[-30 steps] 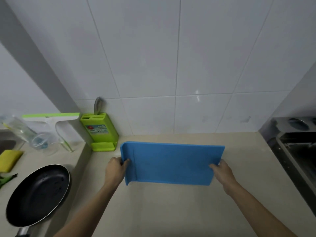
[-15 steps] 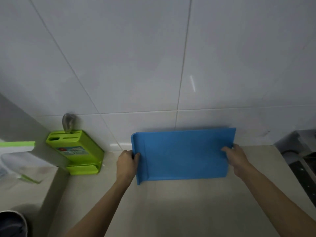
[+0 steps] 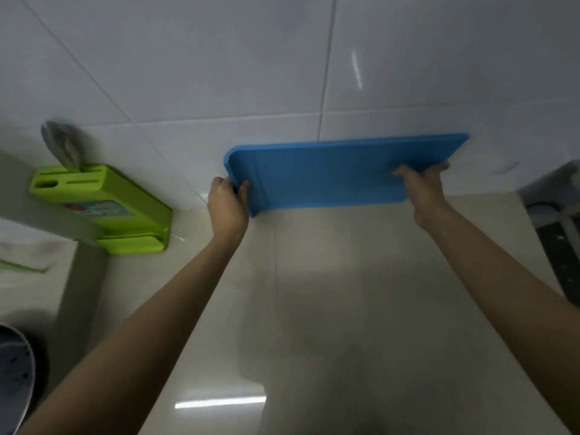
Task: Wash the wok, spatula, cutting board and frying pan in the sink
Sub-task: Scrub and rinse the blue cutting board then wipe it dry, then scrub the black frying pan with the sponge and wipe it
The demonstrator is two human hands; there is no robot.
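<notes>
A: While the blue cutting board (image 3: 329,175) stands on its long edge at the back of the bench (image 3: 361,277), close against the white tiled wall (image 3: 251,58), the main risk looks like a slip. Its lower edge seems to be at the bench surface, though whether it is touching cannot be told. If it is wet, that edge could skid forward once released, and the board would slap down flat.

B: What holds it?

A: Both hands. The left hand (image 3: 227,204) takes the left short edge, thumb on the front face near the raised lip, fingers wrapped behind. The right hand (image 3: 423,186) takes the right short edge, fingers curled over it. Each grip is closed round the board's thickness, nothing more.

B: And the arms?

A: Both forearms reach well forward and slightly upward, nearly straight, wrists level with the board's lower half. That stretch leaves little leverage, so a tilt to one side would be hard to correct.

B: Anything near enough to hit?

A: The green knife block (image 3: 103,208) stands to the left against the same wall, apart from the board. A sideways slide could knock it. The dark frying pan (image 3: 14,372) shows only at the lower left corner, well apart.
</notes>
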